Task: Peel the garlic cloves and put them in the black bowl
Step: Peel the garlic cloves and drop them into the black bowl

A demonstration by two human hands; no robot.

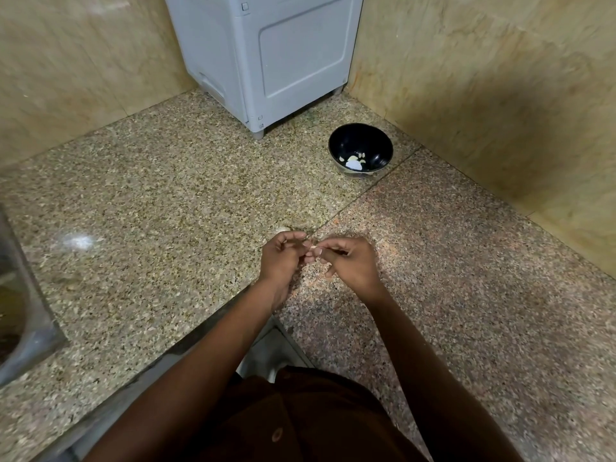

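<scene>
My left hand (281,258) and right hand (346,261) meet fingertip to fingertip just above the counter (150,201), over the seam where its two stone slabs join, near the inner corner of its front edge. Both have their fingers curled inward, and between the tips they pinch a small pale garlic clove (311,251), mostly hidden by my fingers. My forearms run up from the bottom of the view and angle towards each other, wrists slightly bent. Just beyond my left knuckles a pale rounded piece of garlic (281,229) lies on the stone, only partly visible. The counter is polished speckled granite, beige-grey on the left slab and pinker on the right. Well away, towards the back corner by the right wall, sits the black bowl (360,138), round and glossy, with several pale peeled cloves (354,160) in its bottom. Left of it, in the back corner, stands a grey plastic appliance (266,55) on short feet.
</scene>
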